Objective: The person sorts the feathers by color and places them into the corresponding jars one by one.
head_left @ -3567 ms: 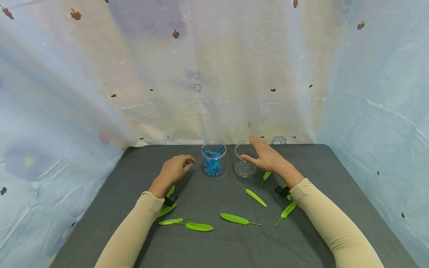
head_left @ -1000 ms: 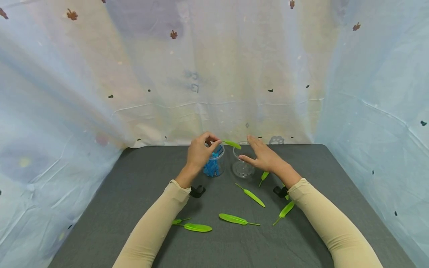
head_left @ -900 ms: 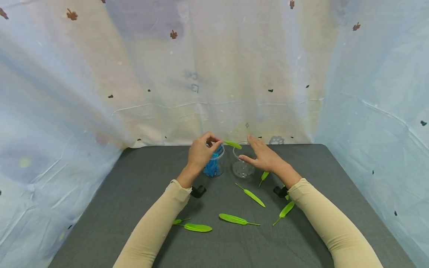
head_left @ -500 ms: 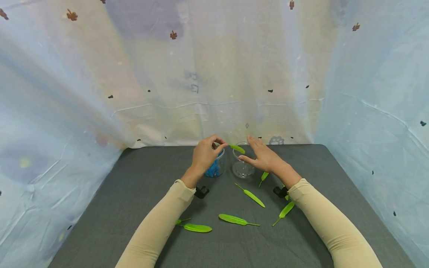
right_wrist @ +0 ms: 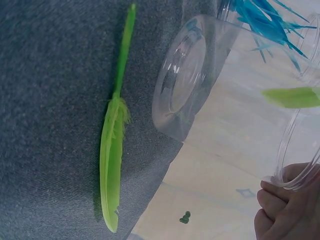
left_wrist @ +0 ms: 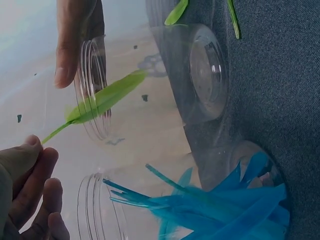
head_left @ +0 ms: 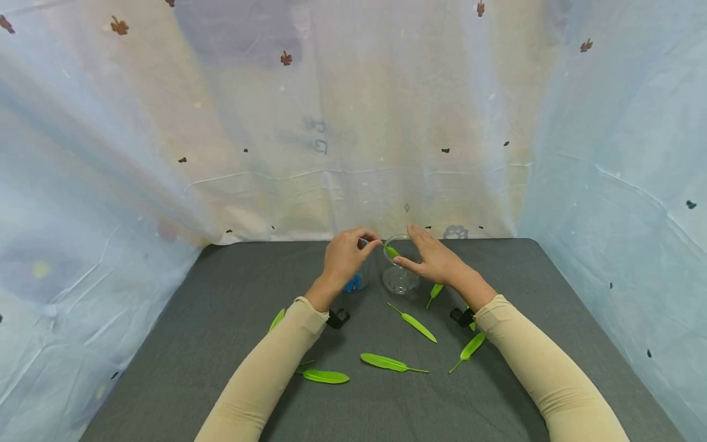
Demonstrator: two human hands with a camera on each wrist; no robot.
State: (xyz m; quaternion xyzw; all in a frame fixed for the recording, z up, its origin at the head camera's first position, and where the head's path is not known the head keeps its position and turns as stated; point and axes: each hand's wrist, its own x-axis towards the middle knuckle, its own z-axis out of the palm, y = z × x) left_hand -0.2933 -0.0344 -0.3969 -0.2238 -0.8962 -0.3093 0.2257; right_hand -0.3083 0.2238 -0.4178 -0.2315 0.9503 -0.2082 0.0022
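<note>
My left hand (head_left: 347, 258) pinches a green feather (left_wrist: 107, 97) by its quill between thumb and fingertips. The feather's vane passes through the mouth of a clear plastic jar (head_left: 401, 282), tip inside it. Around that jar's rim, my right hand (head_left: 439, 258) holds on, thumb on the near side and fingers on the far side. No other feather shows inside this jar. Just left of it stands a second clear jar (left_wrist: 100, 205) with several blue feathers (left_wrist: 235, 205), partly hidden behind my left hand in the head view.
On the grey cloth-covered table (head_left: 353, 411) lie several loose green feathers, among them one (head_left: 413, 322) in front of the jars, one (head_left: 389, 362) nearer me and one (head_left: 468, 350) by the right forearm. A patterned curtain (head_left: 359, 123) hangs behind the table.
From the left side of the table, my left hand has come over to the right jar with a green feather, then lowered its tip into the mouth. My right hand stays at the rim.
</note>
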